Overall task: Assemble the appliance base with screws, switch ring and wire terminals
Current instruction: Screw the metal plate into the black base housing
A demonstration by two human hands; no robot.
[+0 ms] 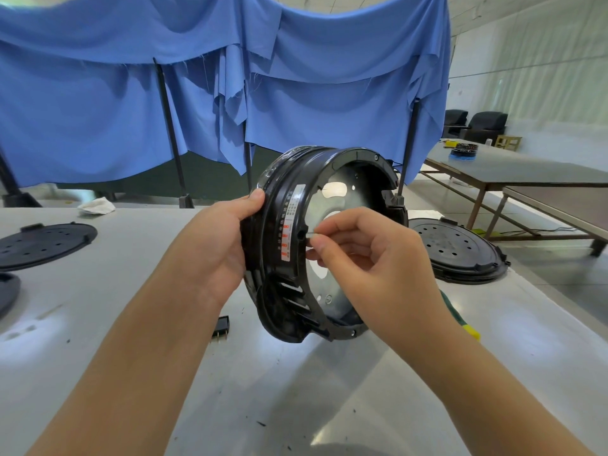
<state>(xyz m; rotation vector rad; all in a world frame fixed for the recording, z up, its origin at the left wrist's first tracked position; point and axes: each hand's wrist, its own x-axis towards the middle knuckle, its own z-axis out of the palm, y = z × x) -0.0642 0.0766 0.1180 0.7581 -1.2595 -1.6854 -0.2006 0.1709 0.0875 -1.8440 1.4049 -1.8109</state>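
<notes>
1. So far, early to mid stage by my reading: the round black plastic appliance base with a shiny metal inner plate (286, 245) is held up on edge above the pale grey desk (138, 291); a few screw heads already show on its rim.
2. Wire terminals and switch ring: not seen fitted; likely still to do.
3. Left hand (214, 245): grip wrapped on the base's outer rim, thumb on top.
4. Right hand (358, 255): fingertips pinch a small pale part, probably a screw (311, 234), just beside a rim hole.
5. Two flat black perforated discs (457, 248) lie aside.
</notes>
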